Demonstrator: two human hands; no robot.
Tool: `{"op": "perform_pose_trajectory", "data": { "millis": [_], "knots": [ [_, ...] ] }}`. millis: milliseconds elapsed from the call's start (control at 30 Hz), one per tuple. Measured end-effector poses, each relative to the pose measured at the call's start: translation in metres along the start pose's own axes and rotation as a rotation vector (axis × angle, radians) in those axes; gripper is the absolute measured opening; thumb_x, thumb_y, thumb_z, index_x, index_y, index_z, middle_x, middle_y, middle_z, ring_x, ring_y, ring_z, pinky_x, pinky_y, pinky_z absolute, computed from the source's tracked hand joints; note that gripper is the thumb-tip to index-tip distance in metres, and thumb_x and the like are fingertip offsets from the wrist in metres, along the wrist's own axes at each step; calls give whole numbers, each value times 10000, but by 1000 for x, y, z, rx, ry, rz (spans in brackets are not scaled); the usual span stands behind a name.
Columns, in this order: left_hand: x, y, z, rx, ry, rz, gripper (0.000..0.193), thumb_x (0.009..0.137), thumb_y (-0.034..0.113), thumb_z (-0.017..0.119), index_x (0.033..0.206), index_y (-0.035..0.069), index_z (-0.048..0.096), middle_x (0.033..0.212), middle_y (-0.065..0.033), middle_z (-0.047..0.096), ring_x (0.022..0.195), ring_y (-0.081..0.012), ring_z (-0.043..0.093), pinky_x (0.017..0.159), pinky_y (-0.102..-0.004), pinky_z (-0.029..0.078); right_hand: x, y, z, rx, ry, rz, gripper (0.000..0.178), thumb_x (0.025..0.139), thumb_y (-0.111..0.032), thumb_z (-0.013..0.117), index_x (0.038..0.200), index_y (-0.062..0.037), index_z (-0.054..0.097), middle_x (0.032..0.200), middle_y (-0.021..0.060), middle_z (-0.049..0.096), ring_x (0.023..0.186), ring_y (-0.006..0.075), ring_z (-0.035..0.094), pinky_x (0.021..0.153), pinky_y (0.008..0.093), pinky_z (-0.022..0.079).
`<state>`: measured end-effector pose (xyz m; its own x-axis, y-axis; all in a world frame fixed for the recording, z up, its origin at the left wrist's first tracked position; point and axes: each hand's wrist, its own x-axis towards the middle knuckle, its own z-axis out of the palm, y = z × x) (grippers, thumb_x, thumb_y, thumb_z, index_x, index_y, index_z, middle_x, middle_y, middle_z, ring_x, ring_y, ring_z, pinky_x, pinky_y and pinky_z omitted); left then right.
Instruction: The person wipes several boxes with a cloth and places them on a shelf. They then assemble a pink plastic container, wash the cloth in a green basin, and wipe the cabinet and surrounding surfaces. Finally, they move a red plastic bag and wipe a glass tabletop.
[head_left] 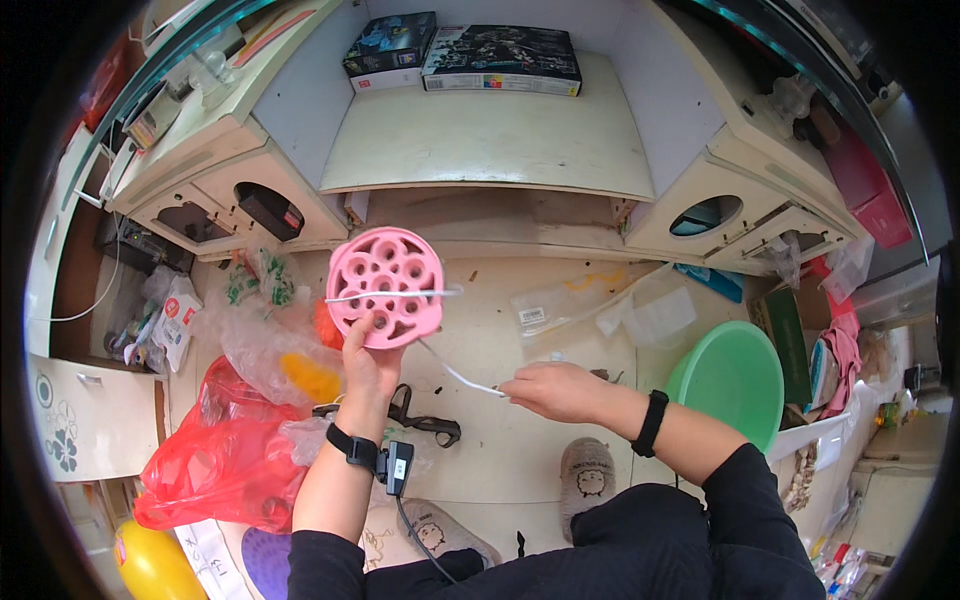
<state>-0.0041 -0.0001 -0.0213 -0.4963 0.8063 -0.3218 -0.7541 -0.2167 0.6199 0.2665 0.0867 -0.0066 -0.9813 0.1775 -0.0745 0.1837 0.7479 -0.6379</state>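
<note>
Head view: left fingers (364, 333) grip the pink disc (352, 275), right fingers (524, 388) pinch the cord (470, 382); seemingly mid-wrap, next calling for another taut pass.

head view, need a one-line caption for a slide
Left hand holding a round pink disc with holes, right hand pinching a white cord that leads to it.

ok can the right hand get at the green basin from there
Probably yes: the right hand holds a white cord, but nothing visible blocks its way to the green basin at its right.
</note>
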Motion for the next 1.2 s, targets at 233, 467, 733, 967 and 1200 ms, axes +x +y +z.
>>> {"op": "perform_pose_trajectory", "data": {
  "millis": [233,467,733,967,1200],
  "knots": [
    [-19,-27,-10,64,-62,-122,592,828,43,587,1368,131,360,1301,-87,497,1192,-273,522,964,-475,502,20,-12,-4,380,488,358,350,866,-246,659,1134,-65,523,954,103,550,789,273,552,696,373,473],
    [-29,-51,9,36,-176,-207,717,862,438,666,1422,184,298,1406,-65,425,1289,-283,440,1026,-525,431,25,-5,7,237,615,219,366,829,-221,705,1088,-54,506,996,113,539,851,266,564,729,351,480],
    [-23,-64,3,3,-167,-252,679,874,446,649,1401,215,288,1394,-54,428,1265,-281,465,1001,-558,450,22,-10,6,320,616,193,290,791,-107,716,990,-37,518,978,125,544,880,308,573,756,376,490],
    [-21,-90,-4,86,-21,-435,766,825,568,651,1410,213,307,1384,-62,469,1241,-316,491,937,-569,445,19,8,35,-52,720,17,245,735,-47,674,954,-59,565,919,85,556,864,280,546,732,362,486],
    [-23,-100,0,18,1,-468,632,818,256,642,1376,116,380,1372,-139,479,1252,-355,471,1004,-612,382,0,16,56,-239,674,-52,256,719,-85,604,973,-59,583,927,61,547,917,277,534,760,330,515]
  ]
}}
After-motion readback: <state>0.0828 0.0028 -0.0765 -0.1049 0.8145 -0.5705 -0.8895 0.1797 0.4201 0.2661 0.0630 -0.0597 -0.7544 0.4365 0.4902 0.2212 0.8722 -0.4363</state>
